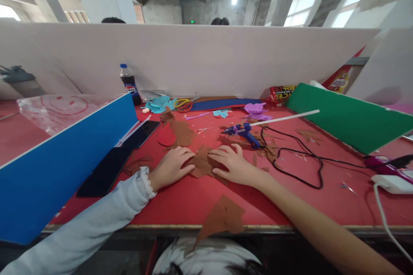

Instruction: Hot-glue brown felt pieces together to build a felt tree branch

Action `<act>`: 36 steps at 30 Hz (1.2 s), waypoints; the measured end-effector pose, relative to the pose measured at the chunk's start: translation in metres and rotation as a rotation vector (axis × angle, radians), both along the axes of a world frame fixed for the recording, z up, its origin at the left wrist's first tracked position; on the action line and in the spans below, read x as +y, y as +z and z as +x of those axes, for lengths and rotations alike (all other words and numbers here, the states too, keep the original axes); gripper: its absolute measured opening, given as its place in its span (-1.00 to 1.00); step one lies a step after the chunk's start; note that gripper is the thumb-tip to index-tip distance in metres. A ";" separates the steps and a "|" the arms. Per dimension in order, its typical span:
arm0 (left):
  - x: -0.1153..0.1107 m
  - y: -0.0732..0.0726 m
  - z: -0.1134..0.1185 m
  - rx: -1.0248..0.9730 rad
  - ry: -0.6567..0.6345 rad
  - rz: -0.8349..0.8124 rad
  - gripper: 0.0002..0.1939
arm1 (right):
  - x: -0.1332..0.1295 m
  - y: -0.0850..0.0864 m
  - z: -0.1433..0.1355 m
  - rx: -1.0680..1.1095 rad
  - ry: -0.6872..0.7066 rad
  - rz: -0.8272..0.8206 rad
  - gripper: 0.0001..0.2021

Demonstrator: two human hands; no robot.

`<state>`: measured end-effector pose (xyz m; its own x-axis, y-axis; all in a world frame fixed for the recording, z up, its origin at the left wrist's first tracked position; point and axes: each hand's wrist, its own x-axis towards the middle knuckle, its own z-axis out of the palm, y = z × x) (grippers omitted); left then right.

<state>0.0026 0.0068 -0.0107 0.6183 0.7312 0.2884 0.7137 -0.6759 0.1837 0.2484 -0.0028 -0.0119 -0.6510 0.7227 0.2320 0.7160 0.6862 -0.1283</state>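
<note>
A cut piece of brown paper [202,163] lies on the red tabletop between my two hands. From the left, my left hand [174,166] rests on its edge with fingers stretched out. My right hand [232,164] lies on the opposite side, palm down, its fingers spread over the paper. Just beyond my hands are a larger brown paper shape [182,133] and a red paper disc [167,136]. A blue glue gun [243,132] with a long white glue stick [287,117] lies behind my right hand. Another brown scrap [222,217] hangs over the table's front edge.
Blue [71,159] and green [348,118] boards stand at the sides. Two dark phones [105,172] lie left. A cola bottle [129,84], yellow-handled scissors [183,104] and coloured paper flowers [159,104] sit at the back. A black cord [303,152] loops on the right.
</note>
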 end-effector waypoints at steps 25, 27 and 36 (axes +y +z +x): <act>-0.001 0.002 0.001 -0.002 -0.018 -0.001 -0.72 | -0.002 0.003 0.000 0.044 0.001 -0.020 -0.63; -0.001 0.002 0.001 -0.008 -0.018 0.000 -0.71 | -0.002 0.003 0.000 0.058 0.005 -0.028 -0.63; -0.001 0.001 0.001 -0.011 -0.028 0.002 -0.70 | -0.001 0.002 0.000 0.042 0.000 -0.015 -0.62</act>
